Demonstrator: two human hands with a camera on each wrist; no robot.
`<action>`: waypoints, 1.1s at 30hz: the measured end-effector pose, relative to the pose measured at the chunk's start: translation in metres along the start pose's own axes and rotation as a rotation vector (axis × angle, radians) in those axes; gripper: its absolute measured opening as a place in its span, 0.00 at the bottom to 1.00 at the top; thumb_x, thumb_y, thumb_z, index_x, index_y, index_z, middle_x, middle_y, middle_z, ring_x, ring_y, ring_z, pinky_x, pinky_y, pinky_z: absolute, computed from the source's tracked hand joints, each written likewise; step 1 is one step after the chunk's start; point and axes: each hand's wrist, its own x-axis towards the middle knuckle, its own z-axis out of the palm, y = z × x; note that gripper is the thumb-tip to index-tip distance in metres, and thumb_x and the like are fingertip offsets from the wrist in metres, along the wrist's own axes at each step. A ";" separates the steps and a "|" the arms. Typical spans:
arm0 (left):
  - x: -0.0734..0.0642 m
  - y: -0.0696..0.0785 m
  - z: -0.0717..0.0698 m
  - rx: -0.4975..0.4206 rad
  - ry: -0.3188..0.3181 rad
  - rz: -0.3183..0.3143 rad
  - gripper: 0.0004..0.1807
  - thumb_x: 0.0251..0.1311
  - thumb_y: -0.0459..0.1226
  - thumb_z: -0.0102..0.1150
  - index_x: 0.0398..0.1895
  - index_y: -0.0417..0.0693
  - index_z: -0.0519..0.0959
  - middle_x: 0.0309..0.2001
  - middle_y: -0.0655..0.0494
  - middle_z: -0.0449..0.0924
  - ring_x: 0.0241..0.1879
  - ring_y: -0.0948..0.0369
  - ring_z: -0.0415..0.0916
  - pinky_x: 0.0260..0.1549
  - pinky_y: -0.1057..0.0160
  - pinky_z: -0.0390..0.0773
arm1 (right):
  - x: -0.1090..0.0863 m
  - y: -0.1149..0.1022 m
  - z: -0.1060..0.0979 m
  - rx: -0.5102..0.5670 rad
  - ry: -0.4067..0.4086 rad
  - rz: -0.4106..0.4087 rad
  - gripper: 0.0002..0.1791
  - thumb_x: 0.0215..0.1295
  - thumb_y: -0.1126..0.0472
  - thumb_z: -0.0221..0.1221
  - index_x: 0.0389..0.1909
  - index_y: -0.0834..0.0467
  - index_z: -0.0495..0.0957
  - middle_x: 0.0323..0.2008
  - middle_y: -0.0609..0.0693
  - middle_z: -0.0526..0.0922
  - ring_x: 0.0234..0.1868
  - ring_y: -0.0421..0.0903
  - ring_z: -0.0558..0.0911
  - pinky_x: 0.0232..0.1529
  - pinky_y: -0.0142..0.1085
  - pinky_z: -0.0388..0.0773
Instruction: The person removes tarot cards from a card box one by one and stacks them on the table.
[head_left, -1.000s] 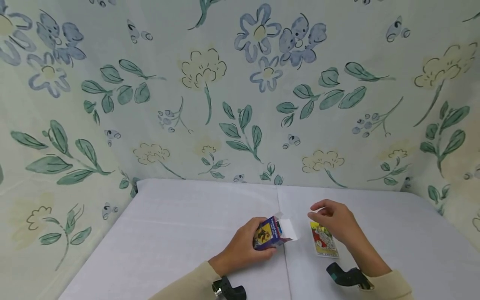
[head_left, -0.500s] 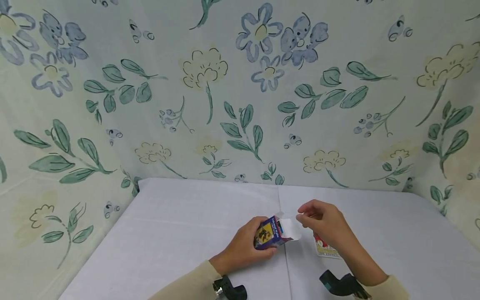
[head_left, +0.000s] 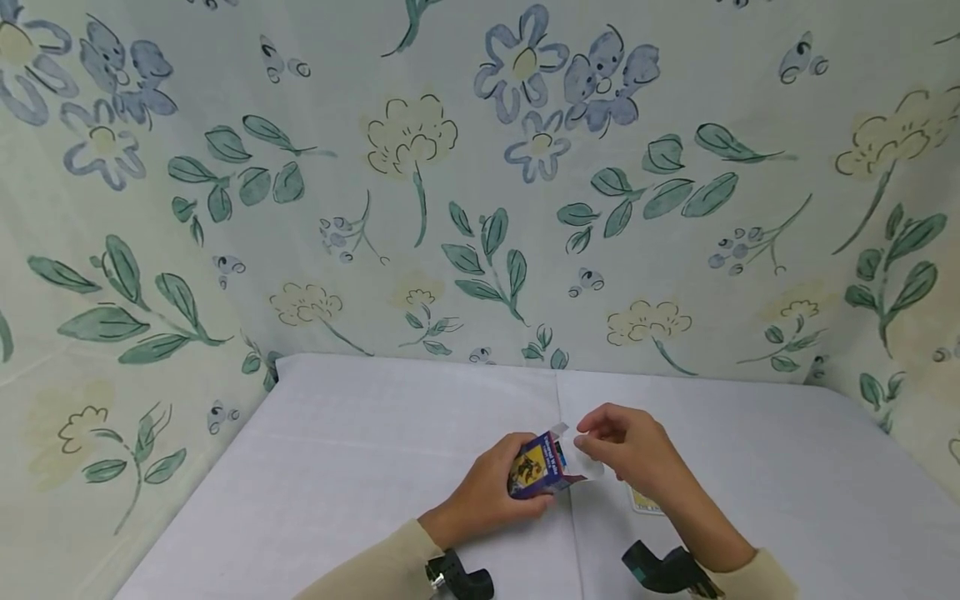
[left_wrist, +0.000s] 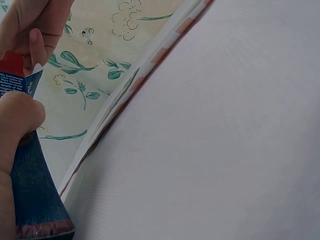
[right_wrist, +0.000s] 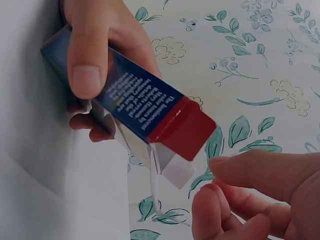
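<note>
In the head view my left hand (head_left: pixel 487 487) grips a small blue card box (head_left: pixel 534 468) with a yellow picture on its front. Its end stands unfolded, with a white-lined flap (head_left: pixel 587 468) sticking out to the right; the right wrist view shows a red flap (right_wrist: pixel 187 131) and printed text on the side. My right hand (head_left: pixel 630 446) hovers right at the flaps, fingers loosely bent and nothing visible between thumb and fingertips. Below it a picture card (head_left: pixel 645 502) lies face up on the table, mostly covered by that hand.
A white cloth covers the table (head_left: pixel 375 433), with a crease running front to back near the middle. Behind and at the sides hangs a floral curtain (head_left: pixel 420 275). Each wrist carries a black camera mount (head_left: pixel 461 577).
My right hand has moved left from over the card to the box's unfolded end, covering more of the card in the head view. My left hand and the box stay nearly still.
</note>
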 end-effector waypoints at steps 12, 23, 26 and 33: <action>0.000 -0.001 0.000 -0.015 0.000 0.011 0.36 0.54 0.53 0.67 0.63 0.56 0.63 0.50 0.63 0.71 0.43 0.69 0.71 0.41 0.71 0.75 | -0.001 -0.003 0.012 -0.025 -0.033 0.018 0.06 0.56 0.60 0.67 0.33 0.56 0.80 0.25 0.47 0.77 0.27 0.45 0.74 0.25 0.34 0.74; -0.001 -0.002 0.001 -0.012 0.006 0.038 0.37 0.54 0.55 0.65 0.64 0.55 0.63 0.51 0.63 0.71 0.43 0.70 0.71 0.41 0.71 0.75 | -0.002 0.001 0.020 -0.006 -0.060 0.037 0.08 0.55 0.61 0.68 0.31 0.57 0.78 0.23 0.48 0.77 0.25 0.44 0.75 0.27 0.33 0.77; -0.001 -0.002 0.001 -0.007 0.006 0.032 0.37 0.54 0.55 0.65 0.64 0.55 0.63 0.51 0.63 0.71 0.43 0.70 0.70 0.41 0.71 0.75 | -0.002 0.001 0.022 -0.011 -0.060 0.044 0.08 0.55 0.61 0.68 0.32 0.57 0.78 0.23 0.48 0.76 0.26 0.44 0.75 0.27 0.33 0.77; 0.000 -0.001 0.001 0.007 0.008 0.022 0.36 0.54 0.52 0.67 0.64 0.56 0.63 0.51 0.64 0.71 0.43 0.70 0.70 0.43 0.71 0.75 | -0.001 0.003 0.025 -0.023 -0.051 0.053 0.10 0.53 0.62 0.69 0.31 0.57 0.77 0.23 0.48 0.75 0.25 0.44 0.73 0.25 0.32 0.74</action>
